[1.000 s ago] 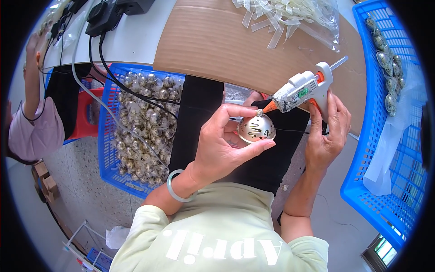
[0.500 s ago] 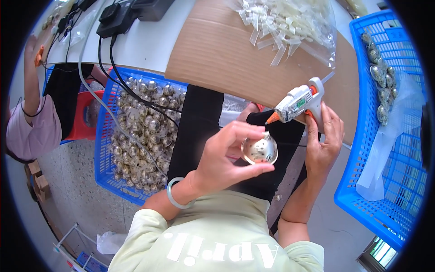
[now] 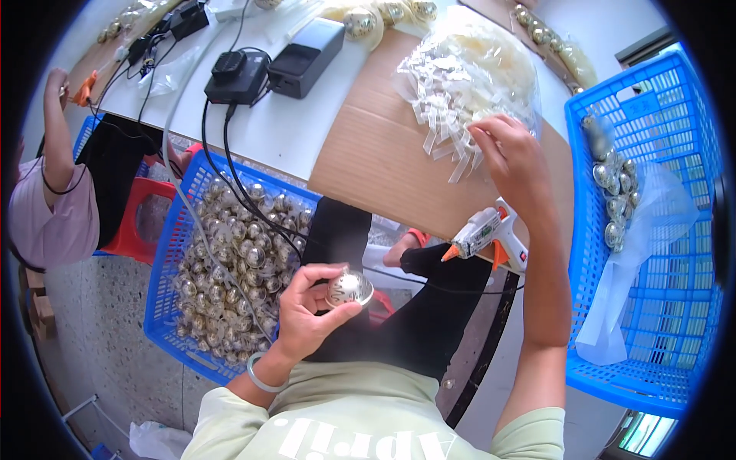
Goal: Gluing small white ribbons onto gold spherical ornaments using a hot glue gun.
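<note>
My left hand point(image 3: 307, 310) holds a shiny silver-gold ball ornament point(image 3: 350, 289) between thumb and fingers, above my lap. Up on the table, my right hand point(image 3: 512, 149) is at the near right side of a heap of translucent plastic strips point(image 3: 448, 115), which lies in and around a clear bag point(image 3: 498, 54). Its fingers are drawn together in a pinch; whatever may be between them is too small to make out. Below that hand a white hot glue gun point(image 3: 483, 232) with an orange nozzle and trigger rests at the cardboard's near edge, untouched.
Many similar ornaments fill a blue basket point(image 3: 165, 295) on my left. Another blue basket point(image 3: 613, 360) on my right holds several ornaments and plastic film. Black cables run from a power adapter point(image 3: 238, 77) across the left basket. A person point(image 3: 57, 207) sits far left.
My right hand has let go of the glue gun and moved up to the strips. My left hand has lowered the ornament leftward, away from the nozzle. The view has shifted.
</note>
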Tool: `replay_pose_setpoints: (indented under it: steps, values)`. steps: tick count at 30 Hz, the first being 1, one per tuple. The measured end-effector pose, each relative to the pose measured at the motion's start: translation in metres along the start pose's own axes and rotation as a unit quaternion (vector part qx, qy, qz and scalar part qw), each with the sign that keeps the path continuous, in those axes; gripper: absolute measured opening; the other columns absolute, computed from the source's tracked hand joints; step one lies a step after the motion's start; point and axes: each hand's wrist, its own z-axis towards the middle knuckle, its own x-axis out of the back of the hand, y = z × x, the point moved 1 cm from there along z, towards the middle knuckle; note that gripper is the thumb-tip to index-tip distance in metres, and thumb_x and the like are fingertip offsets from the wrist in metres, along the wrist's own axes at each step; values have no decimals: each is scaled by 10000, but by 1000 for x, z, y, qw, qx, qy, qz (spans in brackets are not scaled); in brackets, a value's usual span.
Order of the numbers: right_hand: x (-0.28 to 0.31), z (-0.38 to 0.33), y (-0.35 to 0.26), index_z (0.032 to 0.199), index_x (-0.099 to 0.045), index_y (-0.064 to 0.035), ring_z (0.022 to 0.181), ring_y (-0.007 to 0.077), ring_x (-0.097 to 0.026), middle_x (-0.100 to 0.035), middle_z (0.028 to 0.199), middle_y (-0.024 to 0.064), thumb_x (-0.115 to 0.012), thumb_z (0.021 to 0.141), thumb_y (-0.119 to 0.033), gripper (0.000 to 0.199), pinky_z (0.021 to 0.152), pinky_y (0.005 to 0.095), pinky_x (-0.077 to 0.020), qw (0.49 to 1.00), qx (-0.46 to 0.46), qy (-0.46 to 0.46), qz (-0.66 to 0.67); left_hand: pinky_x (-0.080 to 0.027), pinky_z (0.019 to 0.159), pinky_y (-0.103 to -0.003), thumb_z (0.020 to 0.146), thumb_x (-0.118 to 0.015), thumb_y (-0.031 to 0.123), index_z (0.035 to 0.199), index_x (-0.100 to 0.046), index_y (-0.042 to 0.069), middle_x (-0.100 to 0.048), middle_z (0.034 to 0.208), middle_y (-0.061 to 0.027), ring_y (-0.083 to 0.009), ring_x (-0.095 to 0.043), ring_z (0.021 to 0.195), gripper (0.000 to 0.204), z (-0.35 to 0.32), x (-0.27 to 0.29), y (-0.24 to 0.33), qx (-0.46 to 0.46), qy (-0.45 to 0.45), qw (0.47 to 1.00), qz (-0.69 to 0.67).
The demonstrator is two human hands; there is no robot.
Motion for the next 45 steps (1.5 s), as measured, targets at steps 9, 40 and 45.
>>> replay_pose_setpoints:
  steps: [9,40,45]
  values:
    - [-18,80,7,990,-697,-1,921,296,-655,-684,903,161,-715,875,-206,236,843,385,-516,992,-38,-111,-34,-587,931,-317,803,-798,-53,1217,-536,7,-571,1331,-174,-207,-660,1119,494,-25,2,13,31,-45,998,17]
    - [32,23,6,1178,-745,-64,1060,156,-655,-708,1171,94,-675,966,-126,232,895,255,-525,985,25,65,159,-589,905,-286,811,-824,26,1214,-538,-3,-602,1263,-136,-186,-680,1062,494,-12,6,1,16,-38,998,41]
    - [29,25,4,1165,-735,-25,974,132,-686,-742,1044,90,-648,978,-93,217,844,244,-537,977,-1,-18,211,-592,894,-284,812,-825,29,1213,-547,-3,-617,1224,-116,-175,-680,1055,490,-11,9,-3,44,-34,998,35]
